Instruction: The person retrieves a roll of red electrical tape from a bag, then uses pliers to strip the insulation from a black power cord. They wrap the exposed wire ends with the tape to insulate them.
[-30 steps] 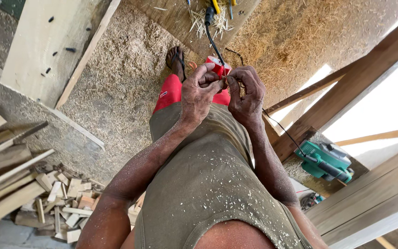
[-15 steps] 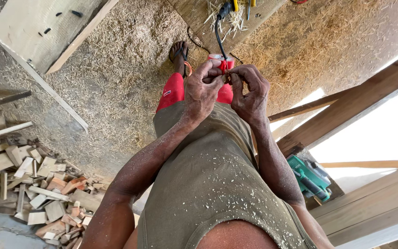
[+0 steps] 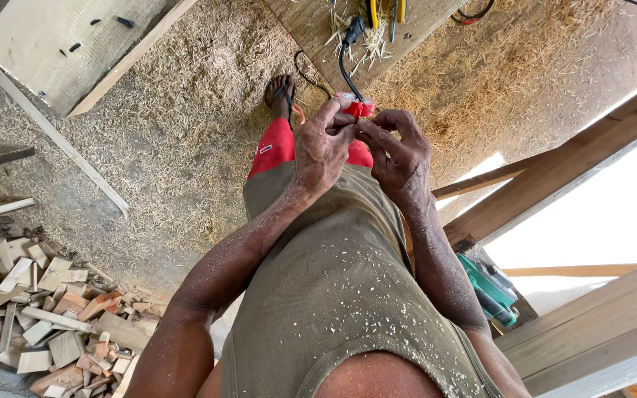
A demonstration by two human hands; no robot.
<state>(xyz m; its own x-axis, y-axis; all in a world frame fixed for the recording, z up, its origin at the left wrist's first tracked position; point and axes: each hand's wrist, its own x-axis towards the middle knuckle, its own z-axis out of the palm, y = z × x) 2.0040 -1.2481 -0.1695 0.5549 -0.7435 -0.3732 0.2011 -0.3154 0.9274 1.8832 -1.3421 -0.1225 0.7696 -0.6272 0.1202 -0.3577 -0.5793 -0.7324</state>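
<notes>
Both my hands meet in front of my belly around a small red plug-like piece (image 3: 354, 107) with a black cable (image 3: 343, 63) running up from it. My left hand (image 3: 322, 146) grips it from the left with fingertips pinched on it. From the right, my right hand (image 3: 399, 156) pinches the same piece with thumb and forefinger. The red piece is mostly hidden by my fingers. Below the hands are my olive shirt (image 3: 337, 287), dusted with sawdust, red shorts (image 3: 274, 144) and a sandalled foot (image 3: 282, 92).
Sawdust covers the floor (image 3: 186, 125). A wooden board (image 3: 60, 44) lies top left and a pile of wood offcuts (image 3: 46, 302) bottom left. Heavy timber beams (image 3: 569, 169) cross at right, with a green power tool (image 3: 492, 287) beside my right elbow. Yellow-handled tools (image 3: 385, 11) lie on a plank above.
The view has shifted slightly; my hands stay together on the red piece, with fingers reworking their grip. The black cable now shows clearly above them.
</notes>
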